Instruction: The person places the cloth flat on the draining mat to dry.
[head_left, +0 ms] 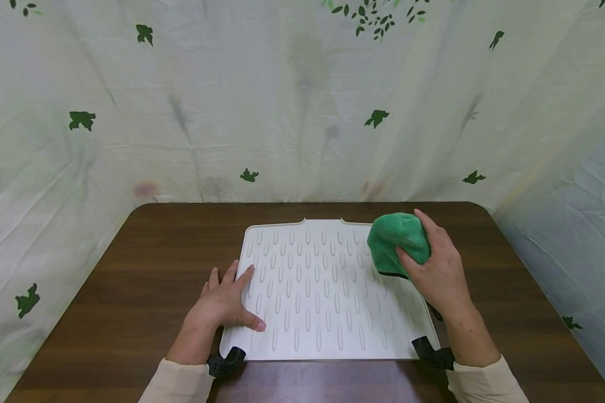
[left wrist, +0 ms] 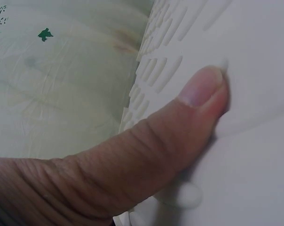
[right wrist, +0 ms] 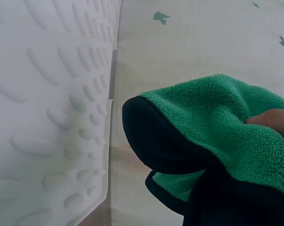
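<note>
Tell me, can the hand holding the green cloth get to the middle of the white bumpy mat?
Probably yes. The right hand holds the green cloth over the mat already, and nothing lies on its middle.

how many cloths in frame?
1. The cloth, green, is bunched in the right hand over the far right corner of the mat. The left hand rests flat on the mat's left edge. None looks hidden.
</note>
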{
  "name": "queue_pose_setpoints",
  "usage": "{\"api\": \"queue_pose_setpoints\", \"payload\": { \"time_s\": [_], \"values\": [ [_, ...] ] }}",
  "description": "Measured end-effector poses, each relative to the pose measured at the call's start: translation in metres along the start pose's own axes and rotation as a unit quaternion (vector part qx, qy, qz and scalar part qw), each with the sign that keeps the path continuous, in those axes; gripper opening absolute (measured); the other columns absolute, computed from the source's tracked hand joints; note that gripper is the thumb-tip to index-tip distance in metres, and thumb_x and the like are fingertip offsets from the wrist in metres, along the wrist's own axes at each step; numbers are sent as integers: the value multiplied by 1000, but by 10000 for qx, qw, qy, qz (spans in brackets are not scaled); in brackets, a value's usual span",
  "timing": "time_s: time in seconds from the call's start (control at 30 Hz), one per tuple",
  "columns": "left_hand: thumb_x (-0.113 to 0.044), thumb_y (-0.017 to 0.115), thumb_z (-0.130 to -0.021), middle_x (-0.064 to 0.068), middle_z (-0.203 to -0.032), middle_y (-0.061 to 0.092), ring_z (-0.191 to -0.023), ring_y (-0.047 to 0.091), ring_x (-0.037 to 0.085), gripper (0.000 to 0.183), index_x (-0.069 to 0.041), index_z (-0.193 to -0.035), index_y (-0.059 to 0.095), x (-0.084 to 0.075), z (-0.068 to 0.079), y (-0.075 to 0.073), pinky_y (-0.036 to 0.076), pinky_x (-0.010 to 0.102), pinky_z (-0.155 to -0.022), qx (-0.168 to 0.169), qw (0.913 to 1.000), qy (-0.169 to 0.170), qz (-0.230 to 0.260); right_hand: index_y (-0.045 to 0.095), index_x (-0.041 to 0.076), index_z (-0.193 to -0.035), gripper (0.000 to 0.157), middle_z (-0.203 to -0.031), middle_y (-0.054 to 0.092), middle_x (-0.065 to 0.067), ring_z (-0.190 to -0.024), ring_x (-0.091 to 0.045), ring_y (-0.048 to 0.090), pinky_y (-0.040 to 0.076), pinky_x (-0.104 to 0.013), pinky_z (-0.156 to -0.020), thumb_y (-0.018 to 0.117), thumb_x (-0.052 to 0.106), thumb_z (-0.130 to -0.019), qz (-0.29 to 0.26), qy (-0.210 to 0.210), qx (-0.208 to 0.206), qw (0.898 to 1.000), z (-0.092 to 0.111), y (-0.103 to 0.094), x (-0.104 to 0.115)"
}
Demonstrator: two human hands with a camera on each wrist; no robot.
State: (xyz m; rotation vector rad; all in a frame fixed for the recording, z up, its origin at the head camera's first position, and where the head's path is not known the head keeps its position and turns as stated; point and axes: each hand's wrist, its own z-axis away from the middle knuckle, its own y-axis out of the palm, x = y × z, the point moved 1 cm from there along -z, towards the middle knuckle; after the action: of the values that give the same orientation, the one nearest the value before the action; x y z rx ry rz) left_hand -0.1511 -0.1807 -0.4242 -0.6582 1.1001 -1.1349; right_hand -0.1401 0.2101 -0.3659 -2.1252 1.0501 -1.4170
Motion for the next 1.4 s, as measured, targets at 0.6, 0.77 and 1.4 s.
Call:
{"api": "queue_pose_setpoints", "payload": {
  "time_s": [0.6,0.77,1.4],
  "values": [
    [-56,98,-51,22,-171,6,-150,1,64,139,-19,-163,26,0,0,0,19,77,-115,23,10000,16,-3,34,19,-159,82,-145,51,-23,-120,-43,54,47,-70,-93,77,11,-90,-4,-2,44,10000,0,-1,0],
    [-56,98,-52,22,-172,6,-151,1,63,138,-19,-164,26,0,0,1,18,76,-116,32,10000,-4,-23,34,20,-160,82,-146,51,-22,-120,-43,53,47,-70,-93,76,11,-90,-14,46,69,10000,0,-1,1],
    [-56,98,-52,22,-172,5,-151,0,63,138,-20,-164,25,-1,0,-1,19,77,-115,55,10000,-42,-17,35,20,-159,82,-146,51,-22,-121,-43,53,46,-70,-94,77,10,-90,-59,-43,19,10000,-1,-1,-1]
  ]
}}
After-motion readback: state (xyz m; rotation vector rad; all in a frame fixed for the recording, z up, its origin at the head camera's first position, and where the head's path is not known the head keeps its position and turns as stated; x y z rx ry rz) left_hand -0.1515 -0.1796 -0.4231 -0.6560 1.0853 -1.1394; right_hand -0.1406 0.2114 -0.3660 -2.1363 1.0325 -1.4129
